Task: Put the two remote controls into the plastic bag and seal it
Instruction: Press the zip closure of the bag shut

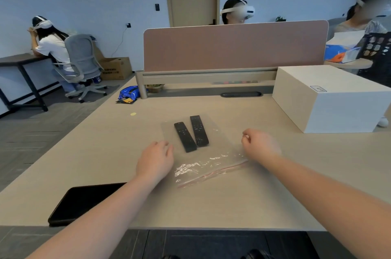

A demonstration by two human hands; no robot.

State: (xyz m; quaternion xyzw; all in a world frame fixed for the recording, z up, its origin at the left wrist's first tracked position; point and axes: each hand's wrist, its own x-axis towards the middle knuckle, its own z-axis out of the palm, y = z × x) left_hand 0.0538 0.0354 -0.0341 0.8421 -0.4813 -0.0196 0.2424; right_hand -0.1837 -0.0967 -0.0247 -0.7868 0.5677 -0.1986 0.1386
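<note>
Two black remote controls, the left remote control point(185, 137) and the right remote control point(199, 130), lie side by side within the outline of a clear plastic bag point(213, 162) that lies flat on the table. They show through the plastic. The bag's zip strip point(211, 173), marked by a red line, runs along its near edge. My left hand point(155, 160) rests palm down at the bag's left edge with fingers slightly apart. My right hand point(261, 145) hovers at the bag's right edge, fingers loosely curled, nothing seen in them.
A black tablet point(84, 201) lies at the table's near left under my forearm. A large white box point(330, 98) stands at the right. A pink divider panel point(232, 45) closes the far edge. Three people with headsets sit or stand beyond it.
</note>
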